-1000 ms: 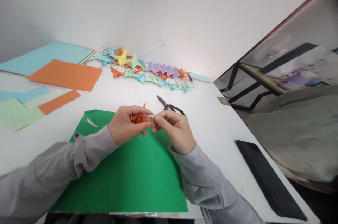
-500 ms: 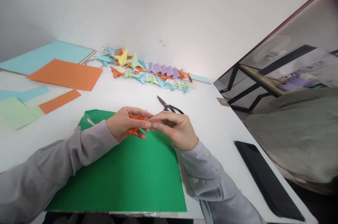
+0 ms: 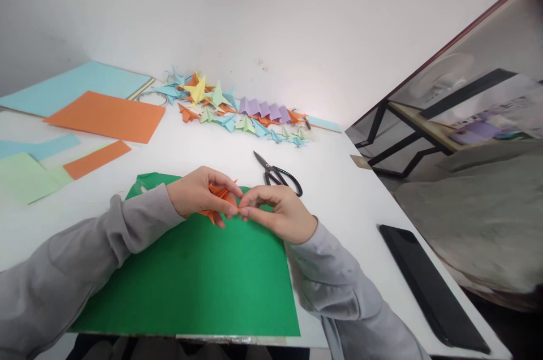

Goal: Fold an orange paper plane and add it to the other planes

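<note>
My left hand [image 3: 206, 195] is closed round a folded orange paper figure [image 3: 221, 194] with pleats and pointed ends, its fingers covering part of it. At the figure's right end, my right hand [image 3: 278, 208] pinches a small orange tip between thumb and forefinger. Fingertips of both hands meet there, so the exact fold is hidden. Below them lies a green sheet [image 3: 190, 281] on the white table. Black-handled scissors [image 3: 278, 173] rest just beyond my right hand, blades pointing away.
Folded paper figures [image 3: 237, 111] in several colours line the wall. Blue sheets [image 3: 80, 86], an orange sheet [image 3: 110, 117], an orange strip [image 3: 97, 160] and green paper [image 3: 25, 179] lie left. A black flat device [image 3: 432, 286] sits near the right table edge.
My right hand has shifted slightly down and left, still pinching the orange tip. More of the scissors' handles now show. The left hand has tilted a little with the figure.
</note>
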`<state>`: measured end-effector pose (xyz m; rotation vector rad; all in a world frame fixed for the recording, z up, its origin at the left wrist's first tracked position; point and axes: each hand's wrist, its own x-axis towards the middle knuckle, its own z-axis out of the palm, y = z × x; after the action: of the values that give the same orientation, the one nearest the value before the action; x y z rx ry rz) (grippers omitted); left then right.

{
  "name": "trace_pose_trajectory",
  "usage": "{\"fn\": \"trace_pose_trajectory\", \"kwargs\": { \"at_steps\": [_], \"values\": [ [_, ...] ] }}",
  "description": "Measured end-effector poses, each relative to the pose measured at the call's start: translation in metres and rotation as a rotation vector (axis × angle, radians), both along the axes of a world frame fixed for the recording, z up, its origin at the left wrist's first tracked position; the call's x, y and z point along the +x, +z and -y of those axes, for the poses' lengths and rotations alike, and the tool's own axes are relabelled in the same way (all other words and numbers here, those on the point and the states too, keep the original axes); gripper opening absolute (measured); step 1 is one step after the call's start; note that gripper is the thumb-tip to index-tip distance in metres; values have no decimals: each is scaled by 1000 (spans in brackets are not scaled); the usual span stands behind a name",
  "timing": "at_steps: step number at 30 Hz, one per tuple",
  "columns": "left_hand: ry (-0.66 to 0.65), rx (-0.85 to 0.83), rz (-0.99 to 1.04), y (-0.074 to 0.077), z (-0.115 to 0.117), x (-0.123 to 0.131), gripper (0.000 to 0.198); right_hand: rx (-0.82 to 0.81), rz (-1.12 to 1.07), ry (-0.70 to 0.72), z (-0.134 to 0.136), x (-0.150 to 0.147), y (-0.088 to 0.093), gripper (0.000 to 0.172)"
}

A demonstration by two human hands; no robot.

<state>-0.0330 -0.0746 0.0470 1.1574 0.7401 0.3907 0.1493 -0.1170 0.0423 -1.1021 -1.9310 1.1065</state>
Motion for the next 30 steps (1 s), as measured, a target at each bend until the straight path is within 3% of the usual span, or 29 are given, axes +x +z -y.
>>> {"fn": "trace_pose_trajectory", "kwargs": {
  "at_steps": [13, 22, 30],
  "values": [
    [48, 230, -72, -5, 2, 1, 23, -189, 3, -144, 3, -9, -3, 5],
    [55, 219, -86, -1, 2, 0, 29, -361, -230, -159, 0, -8, -1, 20],
    [116, 241, -85, 0, 3, 1, 29, -340, -266, -194, -1, -6, -5, 27]
  ]
}}
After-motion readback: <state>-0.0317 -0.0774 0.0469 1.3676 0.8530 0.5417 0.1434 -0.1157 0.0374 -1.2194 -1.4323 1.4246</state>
